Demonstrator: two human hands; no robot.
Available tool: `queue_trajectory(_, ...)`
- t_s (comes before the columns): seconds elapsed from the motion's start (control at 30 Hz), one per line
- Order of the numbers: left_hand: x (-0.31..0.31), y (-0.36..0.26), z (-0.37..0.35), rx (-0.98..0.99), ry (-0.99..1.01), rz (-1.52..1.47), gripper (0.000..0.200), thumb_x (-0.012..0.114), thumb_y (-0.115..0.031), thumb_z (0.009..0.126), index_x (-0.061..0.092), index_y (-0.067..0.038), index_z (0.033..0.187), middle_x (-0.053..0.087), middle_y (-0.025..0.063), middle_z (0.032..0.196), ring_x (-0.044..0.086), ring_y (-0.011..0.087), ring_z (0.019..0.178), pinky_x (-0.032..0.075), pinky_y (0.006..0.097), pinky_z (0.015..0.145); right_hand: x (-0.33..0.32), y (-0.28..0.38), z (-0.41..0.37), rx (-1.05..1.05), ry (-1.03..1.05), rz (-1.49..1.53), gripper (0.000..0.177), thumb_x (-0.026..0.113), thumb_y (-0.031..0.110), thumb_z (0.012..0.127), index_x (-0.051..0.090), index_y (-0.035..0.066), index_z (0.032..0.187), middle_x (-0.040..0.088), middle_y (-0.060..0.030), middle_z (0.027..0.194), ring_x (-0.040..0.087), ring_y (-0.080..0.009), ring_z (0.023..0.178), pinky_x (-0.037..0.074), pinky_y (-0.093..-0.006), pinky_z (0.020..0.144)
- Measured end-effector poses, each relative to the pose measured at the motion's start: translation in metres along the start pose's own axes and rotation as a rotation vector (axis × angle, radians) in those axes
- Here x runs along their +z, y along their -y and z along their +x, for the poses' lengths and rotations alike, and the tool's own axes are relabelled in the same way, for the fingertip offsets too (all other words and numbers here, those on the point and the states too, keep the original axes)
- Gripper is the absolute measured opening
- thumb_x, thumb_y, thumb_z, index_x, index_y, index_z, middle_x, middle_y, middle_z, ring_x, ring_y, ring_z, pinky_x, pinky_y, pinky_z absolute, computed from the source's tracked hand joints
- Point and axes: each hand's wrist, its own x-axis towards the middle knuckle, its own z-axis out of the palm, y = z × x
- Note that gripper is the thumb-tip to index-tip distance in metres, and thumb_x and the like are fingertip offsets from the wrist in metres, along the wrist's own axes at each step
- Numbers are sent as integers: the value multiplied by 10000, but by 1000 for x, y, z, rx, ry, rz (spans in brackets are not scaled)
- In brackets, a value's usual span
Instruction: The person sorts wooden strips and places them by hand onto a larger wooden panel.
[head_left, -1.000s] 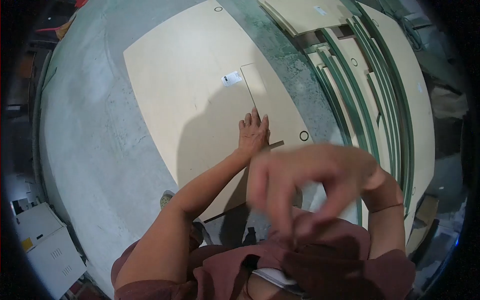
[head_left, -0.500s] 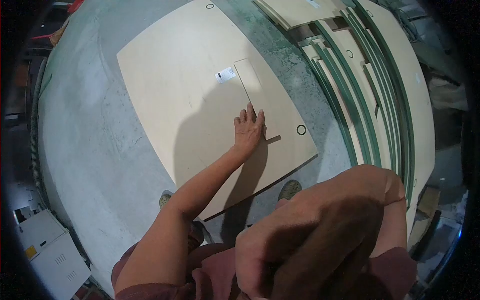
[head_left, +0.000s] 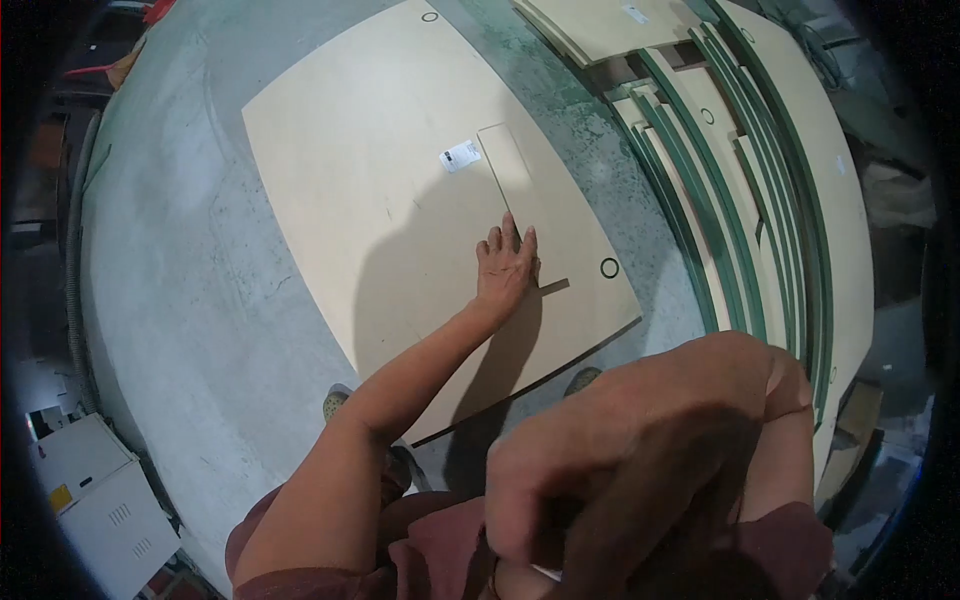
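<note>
A large pale wooden panel [head_left: 330,170] with curved long sides lies flat on the floor in front of me. My left hand [head_left: 507,268] rests on it, palm down with fingers spread. Its fingers lie along the edge of a narrow rectangular strip [head_left: 508,155] outlined in the panel; a dark gap [head_left: 554,286] shows at the strip's lower end. Above the fingertips is a white label [head_left: 460,156]. My right hand [head_left: 525,500] is close to the camera, in front of my chest, blurred and partly shadowed; I cannot make out its fingers or anything in them.
At the right, several green-edged boards [head_left: 690,200] are stacked with more pale panels [head_left: 840,250]. A white metal cabinet [head_left: 105,500] stands at the lower left, below a ribbed hose [head_left: 75,280]. My shoes [head_left: 337,402] are near the panel's lower edge, on concrete floor [head_left: 200,300].
The view has shifted slightly, so the panel and boards appear a little lower and to the right. My left hand stays at the same place on the panel; my right hand has shifted slightly.
</note>
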Motion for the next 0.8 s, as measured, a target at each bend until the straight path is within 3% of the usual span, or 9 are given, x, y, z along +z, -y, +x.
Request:
queue_trajectory(0.03,2,0,0,-5,-4,7,479,560,-234,805,447,-108,1254,317,246,1342,387,379,1148,359,480,880,-5,-2,0,2,8,-6,245,708,220,734,612,-1,780,554,-101,867,539,-130,698,437,-243,602)
queue_trajectory(0.1,4,1,1,9,-48,14,477,580,-228,777,485,-86,1222,328,266,1335,405,366,1103,357,472,848,-23,-12,0,-552,107,-505,311,742,273,725,621,2,819,556,-115,872,545,-148,723,437,-231,617)
queue_trajectory(0.13,2,0,1,3,-53,22,477,580,-228,777,485,-86,1222,328,266,1335,405,366,1103,357,472,848,-32,-13,1,-552,118,-509,311,742,273,725,621,2,819,556,-115,872,545,-148,723,437,-231,617)
queue_trajectory(0.2,-1,-2,1,-14,-34,-4,477,576,-231,778,486,-84,1223,328,266,1336,408,359,1096,361,464,835,-48,-10,-1,-808,45,-825,320,729,326,748,637,41,863,548,-110,855,542,-160,728,442,-238,622)
queue_trajectory(0.33,-3,-1,0,15,-72,20,477,579,-231,775,491,-78,1218,338,266,1330,413,350,1082,365,457,814,-65,3,-56,-815,-33,-897,230,701,314,778,641,94,812,542,-87,837,540,-144,680,437,-256,575)
queue_trajectory(0.4,-5,0,0,8,-48,39,481,584,-235,774,490,-79,1220,340,262,1331,413,349,1082,367,459,813,-74,12,-126,-731,-52,-780,133,669,233,798,621,129,729,563,14,717,533,-93,581,412,-256,547)
queue_trajectory(0.6,-6,0,1,27,-56,0,495,588,-231,773,448,-82,1223,349,264,1306,416,367,1093,376,468,812,-25,15,-207,-1024,-86,-730,318,508,139,887,607,112,587,640,-46,676,570,-85,504,468,-227,468)
queue_trajectory(0.73,-7,0,1,29,-58,-28,486,588,-231,773,456,-83,1217,348,256,1310,417,363,1091,376,472,816,-7,7,-196,-999,-82,-816,172,611,98,810,670,134,652,653,40,749,590,-65,625,410,-229,576)
queue_trajectory(0.8,-7,0,2,0,6,-25,488,585,-232,771,458,-85,1219,343,249,1320,413,364,1100,373,475,834,-9,14,-192,-891,131,-904,250,559,69,812,696,138,614,647,23,610,634,-90,631,446,-229,606)
